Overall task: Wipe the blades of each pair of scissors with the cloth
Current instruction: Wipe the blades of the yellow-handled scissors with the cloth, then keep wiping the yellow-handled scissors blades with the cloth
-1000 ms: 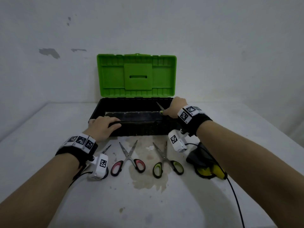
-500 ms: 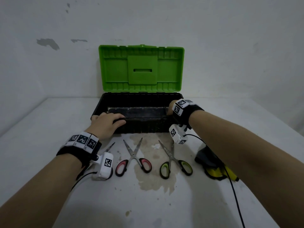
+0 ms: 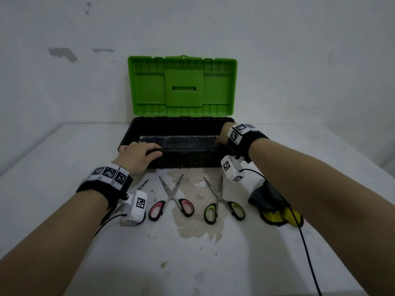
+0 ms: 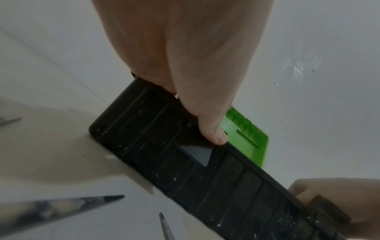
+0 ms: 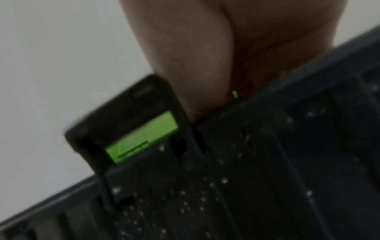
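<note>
Two pairs of scissors lie open on the table in front of the toolbox: a pink-handled pair (image 3: pixel 171 196) and a green-handled pair (image 3: pixel 222 199). A third pair's blade tip (image 3: pixel 143 183) pokes out from under my left wrist camera. The dark and yellow cloth (image 3: pixel 275 207) lies crumpled at the right. My left hand (image 3: pixel 139 154) grips the front rim of the black toolbox (image 3: pixel 188 162), thumb (image 4: pixel 207 116) on the outside wall. My right hand (image 3: pixel 222 135) reaches down inside the box's right end. Its fingers are hidden, and a green sliver (image 5: pixel 234 94) shows by the palm.
The toolbox's green lid (image 3: pixel 182 86) stands open against the back wall. A brown stain (image 3: pixel 196 223) marks the white table between the scissors. Cables run from both wrist cameras across the table, the right one (image 3: pixel 307 253) trailing over the cloth.
My right hand, which pinched a green-handled pair of scissors above the box, has dropped into the right end; those scissors are out of sight. The left hand has stayed on the rim.
</note>
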Demonstrator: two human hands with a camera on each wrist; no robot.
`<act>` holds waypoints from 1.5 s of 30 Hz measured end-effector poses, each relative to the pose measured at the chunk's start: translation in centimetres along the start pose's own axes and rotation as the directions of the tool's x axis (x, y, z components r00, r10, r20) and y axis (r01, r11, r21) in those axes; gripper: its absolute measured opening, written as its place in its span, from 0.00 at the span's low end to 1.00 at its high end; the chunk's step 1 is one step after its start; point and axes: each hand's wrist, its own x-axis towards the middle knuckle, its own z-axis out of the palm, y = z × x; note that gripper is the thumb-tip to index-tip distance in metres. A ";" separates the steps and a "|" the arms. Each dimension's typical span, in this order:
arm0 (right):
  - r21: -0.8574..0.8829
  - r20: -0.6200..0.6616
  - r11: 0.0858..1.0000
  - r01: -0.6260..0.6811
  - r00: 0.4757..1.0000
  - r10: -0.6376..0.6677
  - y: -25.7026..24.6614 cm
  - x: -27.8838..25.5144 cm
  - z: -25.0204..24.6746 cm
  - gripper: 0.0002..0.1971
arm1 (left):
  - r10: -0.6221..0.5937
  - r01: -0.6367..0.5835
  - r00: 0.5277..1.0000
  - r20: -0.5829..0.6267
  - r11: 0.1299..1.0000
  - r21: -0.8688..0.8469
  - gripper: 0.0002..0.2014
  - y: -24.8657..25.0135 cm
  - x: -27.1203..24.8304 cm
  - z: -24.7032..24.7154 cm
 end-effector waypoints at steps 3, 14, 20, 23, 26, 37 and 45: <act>0.322 -0.072 0.940 -0.108 0.988 0.139 0.4 -0.6 -0.8 0.15 | -0.005 0.006 1.000 -0.018 0.999 0.036 0.21 0.9 -0.6 -0.5; 0.620 -0.283 0.783 0.055 0.946 0.157 3.5 -13.0 1.7 0.13 | 0.084 -0.084 0.996 -0.010 0.975 -0.204 0.13 13.1 -7.2 -0.5; 0.565 -0.125 0.819 -0.105 0.970 0.210 6.6 -17.3 6.4 0.17 | 0.012 0.015 0.979 0.202 0.991 -0.131 0.15 16.7 -10.7 3.7; 0.443 -0.066 0.863 -0.241 0.952 0.300 8.1 -18.2 7.8 0.24 | -0.047 0.052 0.971 0.236 0.999 -0.012 0.18 17.3 -11.2 4.3; 0.375 -0.028 0.873 -0.312 0.937 0.347 9.3 -18.4 8.8 0.32 | -0.078 0.070 0.962 0.262 0.997 0.040 0.21 17.8 -11.5 4.8; 0.354 0.034 0.877 -0.327 0.941 0.337 11.5 -17.3 10.1 0.20 | -0.107 0.119 0.967 0.230 0.992 -0.039 0.10 17.9 -10.4 4.8; 0.456 -0.144 0.877 -0.151 0.960 0.241 11.7 -17.6 8.5 0.10 | -0.078 0.206 0.970 0.229 0.763 -0.612 0.09 17.4 -9.9 5.1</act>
